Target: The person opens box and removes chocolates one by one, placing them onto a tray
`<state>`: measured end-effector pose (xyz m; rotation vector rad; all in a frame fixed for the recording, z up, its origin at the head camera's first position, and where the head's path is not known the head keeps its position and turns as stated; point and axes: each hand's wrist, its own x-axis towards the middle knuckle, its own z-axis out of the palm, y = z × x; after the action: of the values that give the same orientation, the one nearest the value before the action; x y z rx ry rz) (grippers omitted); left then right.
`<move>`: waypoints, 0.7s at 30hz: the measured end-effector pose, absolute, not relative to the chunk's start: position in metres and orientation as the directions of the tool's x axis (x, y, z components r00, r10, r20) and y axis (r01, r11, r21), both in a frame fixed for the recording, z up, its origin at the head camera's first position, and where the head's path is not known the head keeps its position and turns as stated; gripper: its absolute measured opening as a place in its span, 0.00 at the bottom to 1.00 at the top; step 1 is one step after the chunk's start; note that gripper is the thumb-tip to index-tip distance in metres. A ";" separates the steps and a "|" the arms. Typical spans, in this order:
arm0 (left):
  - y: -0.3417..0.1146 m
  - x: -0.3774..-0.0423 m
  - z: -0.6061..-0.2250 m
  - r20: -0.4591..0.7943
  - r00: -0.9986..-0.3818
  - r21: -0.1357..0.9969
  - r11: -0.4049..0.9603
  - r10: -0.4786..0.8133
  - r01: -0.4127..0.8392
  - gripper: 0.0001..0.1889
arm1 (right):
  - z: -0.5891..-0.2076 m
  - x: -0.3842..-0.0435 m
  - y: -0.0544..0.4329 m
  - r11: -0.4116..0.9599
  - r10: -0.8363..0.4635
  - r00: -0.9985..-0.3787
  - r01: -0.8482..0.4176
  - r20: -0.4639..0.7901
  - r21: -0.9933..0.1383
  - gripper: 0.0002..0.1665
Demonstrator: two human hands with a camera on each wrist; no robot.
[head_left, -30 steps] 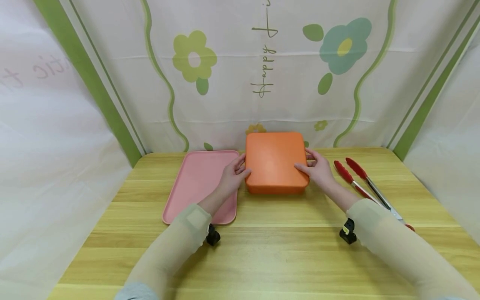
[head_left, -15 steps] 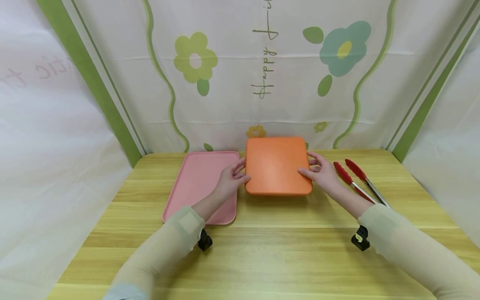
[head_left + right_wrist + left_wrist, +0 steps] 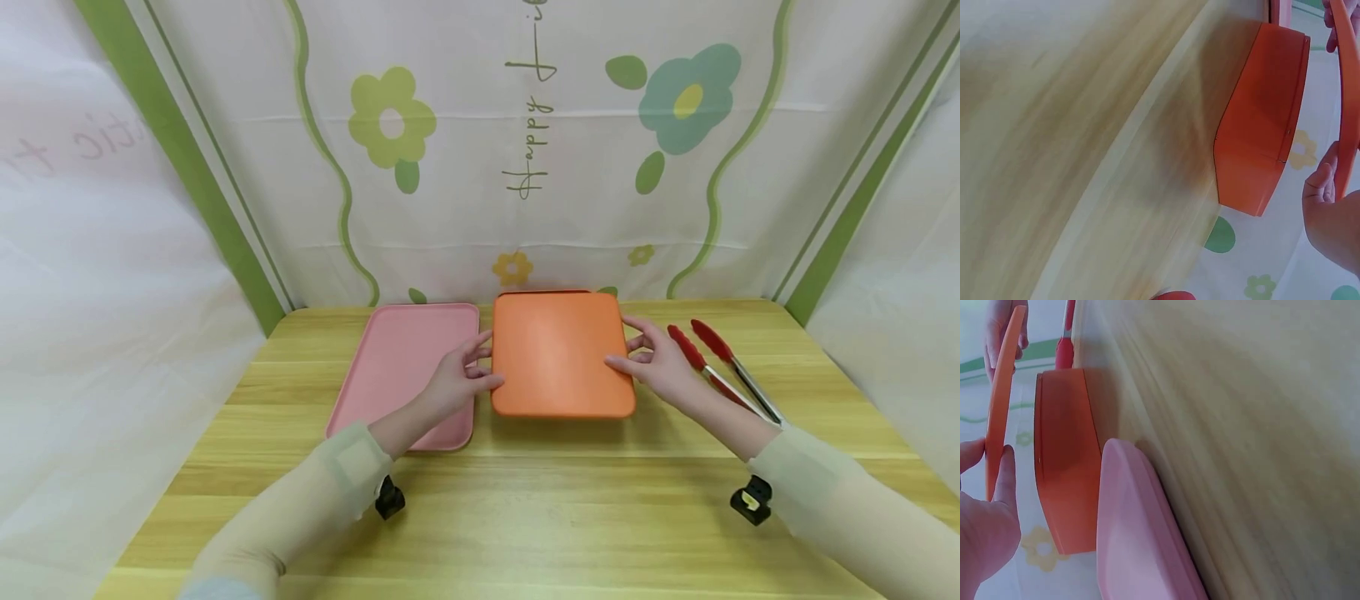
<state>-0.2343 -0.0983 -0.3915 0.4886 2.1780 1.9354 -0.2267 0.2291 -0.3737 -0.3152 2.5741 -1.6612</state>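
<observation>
Head view: nearest me, my forearms reach over the wooden table [image 3: 540, 525]. My left hand [image 3: 450, 383] pinches the orange lid [image 3: 562, 354] by its left edge and my right hand [image 3: 662, 365] pinches the right edge, both thumbs on top. The lid is in the air above the box [image 3: 1066, 462]; both wrist views show a gap between them. I judge it light, stiff and smooth, apt to slip from a lazy pinch but not to break. Opposite edges seem the right hold, since the flat top offers little to grip.

For moving, the stretch of table between my forearms looks roomiest. Leftward lies the pink tray [image 3: 412, 354], its raised rim below my left hand; rightward, the tongs [image 3: 711, 337] lie near my right hand, so sideways looks tighter. Farther in, the box stands on the table, a sliver of its back rim showing past the lid. Last comes the curtain [image 3: 585, 217], close behind, leaving little depth.
</observation>
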 end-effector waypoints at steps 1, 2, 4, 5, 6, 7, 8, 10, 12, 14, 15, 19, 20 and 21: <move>-0.099 -0.232 -0.391 0.072 -0.926 0.988 0.103 0.370 0.118 0.40 | -0.373 -0.225 0.230 0.410 -0.213 -0.975 -0.140 0.054 -0.901 0.49; -0.100 -0.230 -0.391 0.065 -0.925 0.987 0.113 0.375 0.115 0.40 | -0.373 -0.223 0.231 0.419 -0.222 -0.974 -0.143 0.052 -0.897 0.49; -0.101 -0.225 -0.390 0.051 -0.923 0.985 0.133 0.383 0.110 0.42 | -0.373 -0.219 0.233 0.439 -0.238 -0.970 -0.148 0.044 -0.886 0.50; -0.101 -0.222 -0.390 0.045 -0.920 0.984 0.142 0.388 0.108 0.42 | -0.373 -0.217 0.235 0.447 -0.247 -0.968 -0.150 0.039 -0.882 0.50; -0.101 -0.220 -0.389 0.036 -0.918 0.984 0.147 0.395 0.102 0.43 | -0.373 -0.215 0.236 0.455 -0.252 -0.967 -0.148 0.032 -0.878 0.51; -0.101 -0.217 -0.389 0.028 -0.916 0.984 0.152 0.401 0.097 0.44 | -0.373 -0.213 0.237 0.464 -0.259 -0.966 -0.148 0.026 -0.873 0.51; -0.101 -0.214 -0.389 0.021 -0.914 0.984 0.155 0.406 0.091 0.44 | -0.373 -0.210 0.238 0.471 -0.264 -0.964 -0.148 0.022 -0.870 0.52; -0.101 -0.210 -0.389 0.007 -0.909 0.985 0.153 0.418 0.078 0.46 | -0.373 -0.205 0.239 0.487 -0.272 -0.962 -0.151 0.015 -0.860 0.53; -0.101 -0.206 -0.390 -0.002 -0.901 0.987 0.146 0.435 0.069 0.47 | -0.373 -0.200 0.240 0.501 -0.275 -0.961 -0.156 0.015 -0.851 0.53; -0.102 -0.202 -0.391 -0.007 -0.893 0.987 0.145 0.451 0.065 0.48 | -0.373 -0.196 0.240 0.504 -0.281 -0.959 -0.166 0.021 -0.848 0.53; -0.102 -0.200 -0.391 -0.008 -0.890 0.986 0.151 0.456 0.068 0.48 | -0.374 -0.194 0.240 0.499 -0.286 -0.958 -0.169 0.023 -0.850 0.53; -0.104 -0.193 -0.394 -0.015 -0.878 0.982 0.173 0.479 0.077 0.48 | -0.377 -0.185 0.240 0.472 -0.304 -0.952 -0.180 0.033 -0.863 0.52; -0.104 -0.191 -0.394 -0.020 -0.875 0.982 0.175 0.483 0.074 0.48 | -0.379 -0.182 0.240 0.463 -0.308 -0.951 -0.178 0.031 -0.868 0.52; -0.105 -0.189 -0.395 -0.025 -0.872 0.983 0.173 0.488 0.068 0.48 | -0.380 -0.180 0.240 0.456 -0.310 -0.950 -0.173 0.027 -0.873 0.51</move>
<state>-0.1889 -0.1045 -0.3946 0.5294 2.1204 1.7483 -0.1798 0.2397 -0.3800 -0.4281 2.5622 -1.5108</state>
